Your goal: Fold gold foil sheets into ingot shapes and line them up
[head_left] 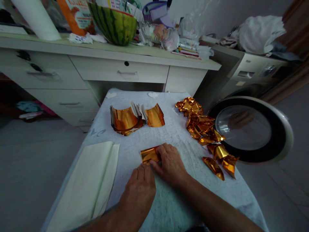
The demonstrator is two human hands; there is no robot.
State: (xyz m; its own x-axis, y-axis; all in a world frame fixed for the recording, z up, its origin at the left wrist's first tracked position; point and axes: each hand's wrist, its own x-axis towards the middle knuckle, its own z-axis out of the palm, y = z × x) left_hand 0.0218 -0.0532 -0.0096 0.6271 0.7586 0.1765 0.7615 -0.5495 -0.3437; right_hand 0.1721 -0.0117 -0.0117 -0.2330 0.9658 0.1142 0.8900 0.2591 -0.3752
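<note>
Both hands press a gold foil sheet (149, 154) flat on the cloth-covered bench (169, 199): the right hand (170, 164) lies over its right end, grip closed on the foil, and the left hand (140, 190) pins its near edge with its fingertips. Folded foil pieces (205, 132) trail along the right. A foil stack (136, 117) sits beyond, pale paper (89, 183) to the left. The hands hide the sheet's fold, perhaps half done.
</note>
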